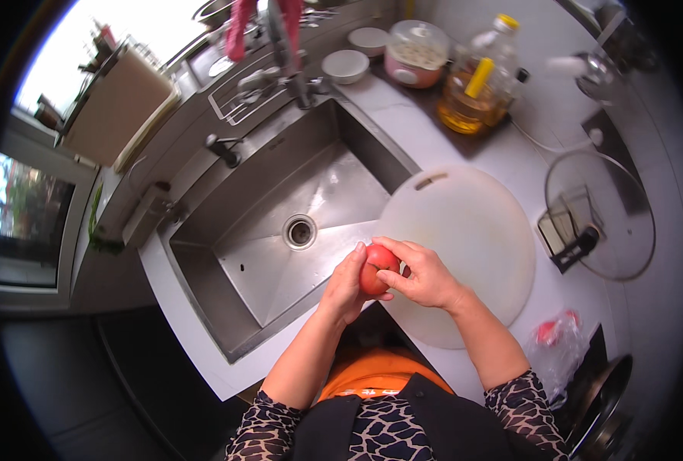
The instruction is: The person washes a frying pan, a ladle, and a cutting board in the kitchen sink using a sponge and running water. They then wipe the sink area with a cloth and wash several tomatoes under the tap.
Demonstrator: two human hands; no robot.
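Note:
A red tomato [378, 259] is held between both my hands, above the front right edge of the stainless steel sink [249, 230]. My left hand [344, 288] cups it from the left and below. From the right, my right hand [425, 274] rests its thumb and fingers on the tomato, near the stem end. Part of the fruit is hidden by my fingers. Beneath my right hand lies a round white cutting board [462, 230], overlapping the sink's right rim.
A faucet [295, 80] and a soap dispenser [223, 150] stand behind the sink. At the back right are white bowls [346, 66], a pink-based container [415, 55] and an oil jug [474, 92]. A glass lid [629, 230] stands right, above a plastic bag [557, 351] and a pan [601, 397].

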